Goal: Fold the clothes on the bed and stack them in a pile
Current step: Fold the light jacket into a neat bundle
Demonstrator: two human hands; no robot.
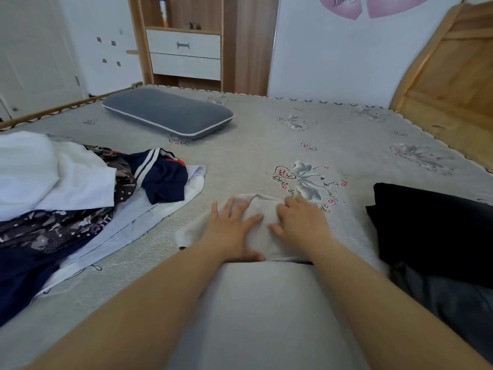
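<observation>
A small folded pale grey garment [262,209] lies on the bed [266,134] in front of me. My left hand [232,228] rests flat on its left part, fingers spread. My right hand [301,222] lies flat on its right part, fingers slightly curled over the cloth. Neither hand grips anything. To the left a heap of unfolded clothes [66,198] spreads out: white pieces, a navy garment with white stripes, a camouflage-patterned piece and a light blue one. On the right lies folded black clothing [432,225], with a dark grey piece [453,303] below it.
A grey pillow [168,113] lies at the far side of the bed. A wooden headboard [453,76] stands at the right. A wooden cabinet with white drawers [184,52] stands behind the bed, by the wall. My own pale grey clothing [253,316] fills the lower middle.
</observation>
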